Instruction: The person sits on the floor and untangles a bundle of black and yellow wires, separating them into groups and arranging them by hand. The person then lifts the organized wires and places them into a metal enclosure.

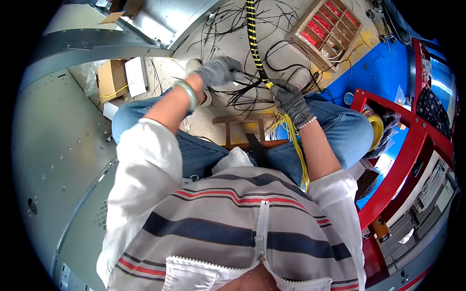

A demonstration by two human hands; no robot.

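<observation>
Striped top point(208, 230) | left hand point(218, 72) angled inward (blurred), grip unclear | right hand point(292, 102) pinching cable bundle point(252, 39)

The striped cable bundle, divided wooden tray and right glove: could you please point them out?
Striped cable bundle point(253, 41), head view: its wrapped length.
Divided wooden tray point(309, 51), head view: its near wall.
Right glove point(294, 104), head view: its back.

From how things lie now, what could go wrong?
The loose black cables on the floor might snag on the right shoe. The yellow wires, hanging below the right hand along the right thigh, could catch if the leg shifts. The open wooden compartment box might spill its small red pieces if a nearby cable tugs it.
</observation>
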